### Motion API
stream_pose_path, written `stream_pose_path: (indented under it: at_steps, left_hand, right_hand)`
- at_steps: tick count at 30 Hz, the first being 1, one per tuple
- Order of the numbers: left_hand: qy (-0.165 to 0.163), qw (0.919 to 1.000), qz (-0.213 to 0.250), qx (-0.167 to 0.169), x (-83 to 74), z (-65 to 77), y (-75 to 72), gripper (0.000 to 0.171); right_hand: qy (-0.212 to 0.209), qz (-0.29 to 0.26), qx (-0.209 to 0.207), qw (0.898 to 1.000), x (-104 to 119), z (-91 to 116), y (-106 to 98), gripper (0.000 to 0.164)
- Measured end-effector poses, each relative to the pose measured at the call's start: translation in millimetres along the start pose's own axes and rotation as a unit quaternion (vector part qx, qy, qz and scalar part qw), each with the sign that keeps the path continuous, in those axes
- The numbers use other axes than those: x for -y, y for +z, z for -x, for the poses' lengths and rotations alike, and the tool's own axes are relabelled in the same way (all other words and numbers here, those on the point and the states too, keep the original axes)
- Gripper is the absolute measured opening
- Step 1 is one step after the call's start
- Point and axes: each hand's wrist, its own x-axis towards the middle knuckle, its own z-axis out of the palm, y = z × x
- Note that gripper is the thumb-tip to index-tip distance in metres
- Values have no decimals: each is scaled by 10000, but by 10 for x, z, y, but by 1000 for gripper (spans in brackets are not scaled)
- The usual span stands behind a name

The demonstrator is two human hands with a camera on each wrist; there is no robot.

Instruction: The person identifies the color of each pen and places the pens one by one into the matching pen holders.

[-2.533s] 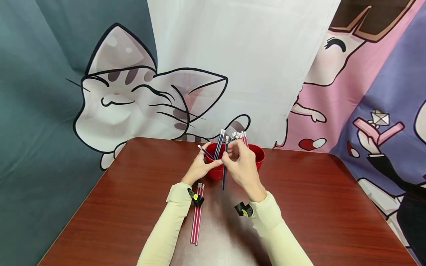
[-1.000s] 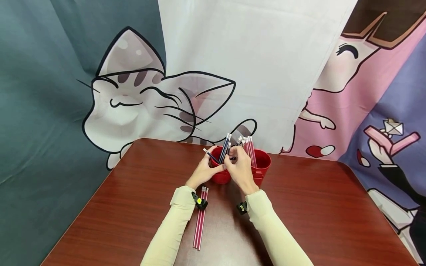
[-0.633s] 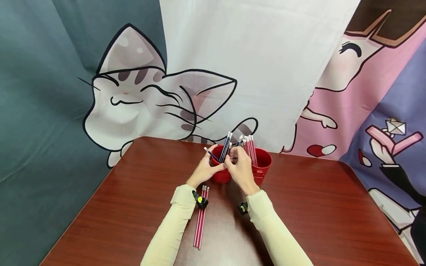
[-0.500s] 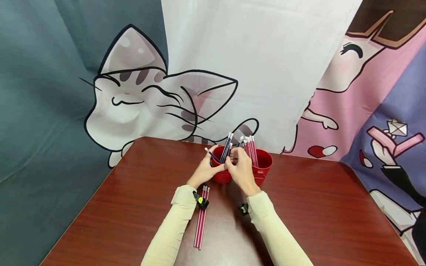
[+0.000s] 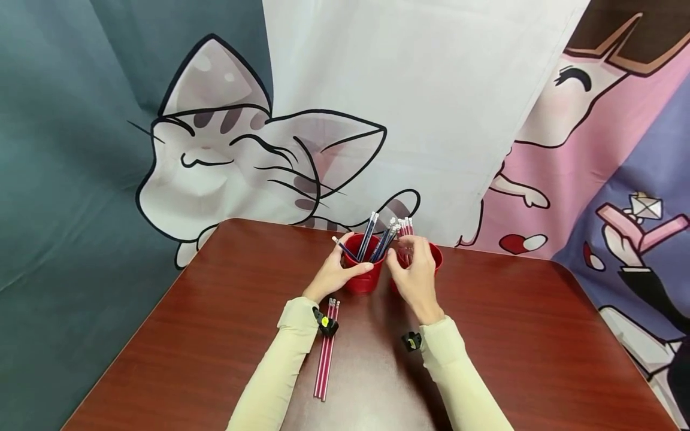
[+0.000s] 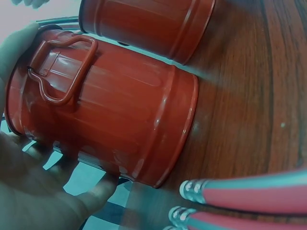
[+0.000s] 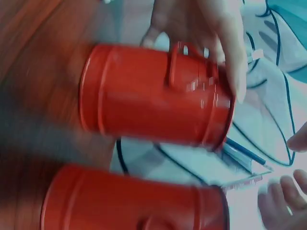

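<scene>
My left hand (image 5: 330, 276) holds a small red metal bucket (image 5: 362, 284) by its rim and side, thumb in front. In the left wrist view, the fingers curve around this bucket (image 6: 120, 100) below its side handle. Several navy pencils (image 5: 368, 238) with white erasers stand in it, one leaning far left. My right hand (image 5: 416, 276) is in front of the second red bucket (image 5: 434, 261), thumb and fingers apart, nothing seen between them. That bucket contains several pink pencils (image 5: 405, 226), partly hidden by the hand.
Three pink pencils (image 5: 326, 365) lie side by side on the brown wooden table (image 5: 215, 335), next to my left wrist. A printed cloth (image 5: 431, 108) with cartoon figures hangs behind the table's far edge.
My right hand has lowered a navy pencil into the left bucket, let go of it and moved right, in front of the other bucket. My left hand keeps its hold on the left bucket.
</scene>
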Motion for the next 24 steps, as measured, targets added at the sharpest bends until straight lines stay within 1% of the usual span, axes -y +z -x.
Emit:
stream_pose_path:
  at_steps: [2, 3, 5, 7, 9, 10, 12, 14, 17, 20, 24]
  left_hand:
    - [37, 10000, -25, 45, -78, 36, -27, 80]
    - [17, 9999, -40, 91, -127, 57, -40, 79]
    - [-60, 9998, -72, 166, -227, 93, -62, 78]
    - [-62, 9998, -110, 158, -236, 99, -63, 77]
    - [-60, 9998, -105, 158, -236, 93, -57, 78]
    - [-59, 9998, -113, 149, -235, 89, -54, 78]
    - [-61, 9998, -129, 130, -228, 80, -45, 78]
    - [-65, 9998, -151, 111, -221, 75, -37, 78]
    - [-73, 9998, -161, 102, -214, 76, -23, 77]
    - [-57, 9998, -172, 128, -217, 85, -14, 77]
    - [-26, 9998, -170, 129, -217, 85, -18, 77]
  right_hand:
    - [98, 346, -199, 9992, -64, -28, -65, 32]
    - [221, 511, -252, 9981, -101, -39, -100, 37]
    - [588, 688, -171, 9957, -192, -58, -166, 51]
    - [1033, 765, 96, 9917, -295, -62, -228, 66]
    - [1431, 766, 487, 9855, -406, -60, -284, 78]
    - [1590, 701, 704, 9823, -464, -57, -307, 83]
    - [1780, 527, 1106, 9764, -585, -46, -343, 90]
    - [1943, 283, 1458, 9696, -698, -26, -370, 93]
    - [2159, -221, 1736, 9606, -816, 16, -385, 94]
    - [2332, -614, 1774, 9541, -861, 65, -380, 90]
    - [2388, -734, 1693, 9534, -867, 110, -362, 87]
